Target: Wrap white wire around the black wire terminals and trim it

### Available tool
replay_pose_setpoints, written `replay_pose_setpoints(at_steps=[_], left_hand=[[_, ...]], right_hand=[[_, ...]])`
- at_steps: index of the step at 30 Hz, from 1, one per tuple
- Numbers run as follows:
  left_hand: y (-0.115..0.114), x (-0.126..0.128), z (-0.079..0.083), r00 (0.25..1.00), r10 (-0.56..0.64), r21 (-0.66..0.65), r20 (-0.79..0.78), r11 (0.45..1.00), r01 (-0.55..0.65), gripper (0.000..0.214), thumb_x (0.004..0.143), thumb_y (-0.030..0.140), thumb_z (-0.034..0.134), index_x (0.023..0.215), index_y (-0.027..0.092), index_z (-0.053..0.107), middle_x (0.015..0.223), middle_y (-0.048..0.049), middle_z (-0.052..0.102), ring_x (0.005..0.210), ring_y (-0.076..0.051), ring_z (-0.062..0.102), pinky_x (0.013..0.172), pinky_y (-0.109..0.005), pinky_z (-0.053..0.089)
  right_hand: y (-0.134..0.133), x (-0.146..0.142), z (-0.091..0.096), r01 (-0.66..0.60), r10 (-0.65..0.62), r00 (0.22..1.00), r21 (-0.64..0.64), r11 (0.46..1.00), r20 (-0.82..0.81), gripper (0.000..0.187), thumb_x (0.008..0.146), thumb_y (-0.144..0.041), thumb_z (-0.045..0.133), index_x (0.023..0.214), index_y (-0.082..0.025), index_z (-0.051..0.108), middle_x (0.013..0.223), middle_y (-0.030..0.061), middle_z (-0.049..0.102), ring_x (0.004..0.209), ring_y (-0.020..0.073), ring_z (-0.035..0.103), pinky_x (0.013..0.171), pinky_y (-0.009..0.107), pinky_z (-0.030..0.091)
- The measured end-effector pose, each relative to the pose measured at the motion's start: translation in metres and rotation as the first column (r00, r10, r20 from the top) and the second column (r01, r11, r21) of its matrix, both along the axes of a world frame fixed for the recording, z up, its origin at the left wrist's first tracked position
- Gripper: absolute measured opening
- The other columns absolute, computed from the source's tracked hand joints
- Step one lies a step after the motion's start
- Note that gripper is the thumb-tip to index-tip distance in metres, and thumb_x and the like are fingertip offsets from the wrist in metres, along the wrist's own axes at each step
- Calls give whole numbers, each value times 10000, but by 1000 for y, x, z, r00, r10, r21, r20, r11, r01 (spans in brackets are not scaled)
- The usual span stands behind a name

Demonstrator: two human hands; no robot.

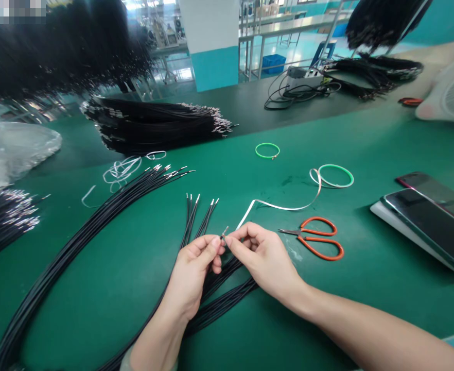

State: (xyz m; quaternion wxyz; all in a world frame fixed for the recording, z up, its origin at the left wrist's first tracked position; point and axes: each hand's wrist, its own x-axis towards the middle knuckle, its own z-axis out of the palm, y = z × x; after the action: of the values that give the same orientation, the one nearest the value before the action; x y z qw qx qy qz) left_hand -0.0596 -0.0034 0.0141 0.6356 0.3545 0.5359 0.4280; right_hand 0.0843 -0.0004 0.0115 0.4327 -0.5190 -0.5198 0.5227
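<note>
My left hand (190, 273) and my right hand (263, 257) meet above the green mat (95, 319), their fingertips pinching a short black wire (222, 237) with a small metal terminal at its tip. Just beyond them, several black wires with crimped metal ends (196, 219) fan upward, and their lengths pass under my hands. A long loose bundle of black wires (95, 234) curves across the mat to the left. A thin silvery-white strip (284, 207) lies just past my right hand. Orange-handled scissors (319, 238) rest to its right.
Two phones (433, 226) lie on a white pad at the right. Green and white rings (331, 176) lie on the mat. Large black wire bundles (153, 123) sit farther back, beside a plastic bag (14, 149) and a cabled device (304, 77).
</note>
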Motion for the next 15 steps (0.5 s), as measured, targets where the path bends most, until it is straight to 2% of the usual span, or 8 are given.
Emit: replay_pose_setpoints(at_steps=[10,15], left_hand=[[-1,-1,3,995,-28,-88,97,995,37,229,805,344,680,787,129,604,695,14,530,538,-32,403,516,-152,352],[-1,-3,5,986,-49,-78,161,995,63,224,826,328,663,784,123,583,680,13,508,509,-22,376,465,-135,311]], right_hand=[[2,2,-5,-50,51,999,39,998,-11,251,857,-387,589,838,-141,636,740,36,635,619,121,526,555,240,408],[3,3,-3,-87,90,994,53,995,-64,252,861,-383,593,873,-136,644,784,41,643,644,120,535,591,247,422]])
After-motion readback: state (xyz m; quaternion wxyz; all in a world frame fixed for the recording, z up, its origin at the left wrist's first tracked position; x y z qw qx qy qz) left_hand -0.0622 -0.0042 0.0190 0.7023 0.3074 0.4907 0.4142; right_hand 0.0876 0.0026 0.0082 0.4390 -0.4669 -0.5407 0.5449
